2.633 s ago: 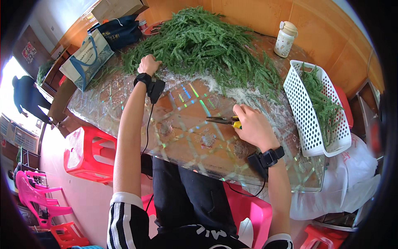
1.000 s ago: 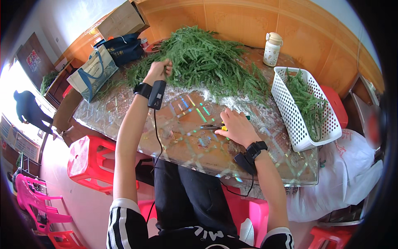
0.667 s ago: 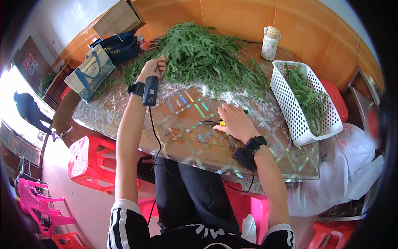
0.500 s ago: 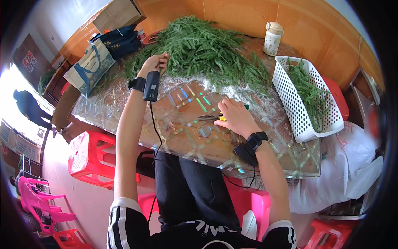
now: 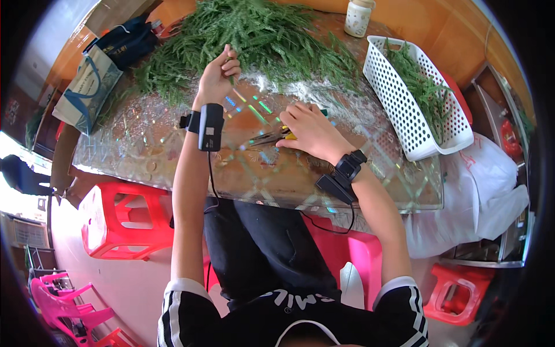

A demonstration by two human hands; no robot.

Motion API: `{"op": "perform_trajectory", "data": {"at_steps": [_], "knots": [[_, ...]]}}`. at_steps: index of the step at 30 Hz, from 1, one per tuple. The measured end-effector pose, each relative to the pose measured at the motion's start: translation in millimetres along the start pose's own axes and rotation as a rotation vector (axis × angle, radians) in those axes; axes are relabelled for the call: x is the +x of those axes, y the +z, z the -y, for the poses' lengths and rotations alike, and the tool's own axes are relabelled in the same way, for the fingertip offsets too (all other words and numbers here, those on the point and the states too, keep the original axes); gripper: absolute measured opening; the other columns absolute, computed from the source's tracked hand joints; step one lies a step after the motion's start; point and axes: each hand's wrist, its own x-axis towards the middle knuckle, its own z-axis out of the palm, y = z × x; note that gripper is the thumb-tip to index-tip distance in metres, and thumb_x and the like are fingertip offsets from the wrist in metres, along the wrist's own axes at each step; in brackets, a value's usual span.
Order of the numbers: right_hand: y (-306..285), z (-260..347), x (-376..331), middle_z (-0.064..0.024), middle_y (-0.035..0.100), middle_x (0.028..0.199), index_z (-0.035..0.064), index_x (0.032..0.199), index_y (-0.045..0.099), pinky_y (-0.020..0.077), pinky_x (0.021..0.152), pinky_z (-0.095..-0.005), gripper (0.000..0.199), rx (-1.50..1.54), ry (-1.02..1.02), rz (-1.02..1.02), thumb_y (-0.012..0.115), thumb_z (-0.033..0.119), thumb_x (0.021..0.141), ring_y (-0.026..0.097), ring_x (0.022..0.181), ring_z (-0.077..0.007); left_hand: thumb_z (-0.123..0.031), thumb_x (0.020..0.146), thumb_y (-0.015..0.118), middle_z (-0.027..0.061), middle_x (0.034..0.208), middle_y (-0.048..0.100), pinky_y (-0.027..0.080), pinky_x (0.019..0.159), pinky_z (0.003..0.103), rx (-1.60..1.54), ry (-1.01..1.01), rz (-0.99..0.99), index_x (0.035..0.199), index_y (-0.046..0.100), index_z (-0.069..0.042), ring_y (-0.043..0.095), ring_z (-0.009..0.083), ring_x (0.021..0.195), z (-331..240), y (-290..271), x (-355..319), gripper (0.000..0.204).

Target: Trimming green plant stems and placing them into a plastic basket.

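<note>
My left hand is at the near edge of a large heap of green artificial fir sprigs. Its fingers are curled, and a bit of green sprig shows between them. In my right hand are pliers with yellow and green handles. Their dark jaws point left, just over the table; how far the jaws are parted is hard to make out. White flakes lie scattered between the heap and my right hand.
A white perforated basket with more green sprigs stands at the right. A patterned bottle is at the back. Two bags, one beige and one dark blue, sit at the far left. A red stool stands by the table.
The view has tipped downward and shifted. My right hand now has the pliers lifted in its grip, where before it reached over them on the table. My left hand has drawn slightly off the heap.
</note>
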Motion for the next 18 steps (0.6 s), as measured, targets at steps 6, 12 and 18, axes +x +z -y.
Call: {"op": "perform_trajectory", "data": {"at_steps": [6,12,18], "knots": [[6.7,-3.8,-3.3,-0.0081,0.047,0.09,0.0033,0.091,0.047,0.0365,0.078,-0.0352,0.041,0.033,-0.041,-0.048,0.061,0.038,0.073,0.047,0.09,-0.0235,-0.019,0.09,0.046,-0.0001,0.073,0.047,0.027,0.044,0.017,0.261,0.019,0.053,0.082,0.046,-0.005,0.033,0.0041,0.051,36.5,-18.4,2.8,0.016],[3.1,-5.2,0.6,-0.0083,0.05,0.091,0.0032,0.088,0.05,0.0388,0.078,-0.0348,0.036,0.073,-0.011,-0.181,0.065,0.031,0.072,0.049,0.09,-0.0248,-0.019,0.089,0.049,0.0006,0.07,0.046,0.026,0.044,0.018,0.448,-0.022,0.046,0.084,0.048,-0.004,0.033,0.0054,0.052,43.4,-14.6,-5.7,0.016],[-19.7,-49.6,3.7,-0.01,0.053,0.101,0.0046,0.096,0.053,0.0413,0.08,-0.0345,0.029,-0.139,0.158,-0.732,0.065,0.02,0.074,0.051,0.092,-0.0284,-0.017,0.088,0.048,0.0006,0.064,0.043,0.026,0.045,0.02,0.607,-0.006,0.096,0.084,0.049,-0.001,0.033,0.0062,0.051,44.1,-12.7,-6.6,0.016]]}}
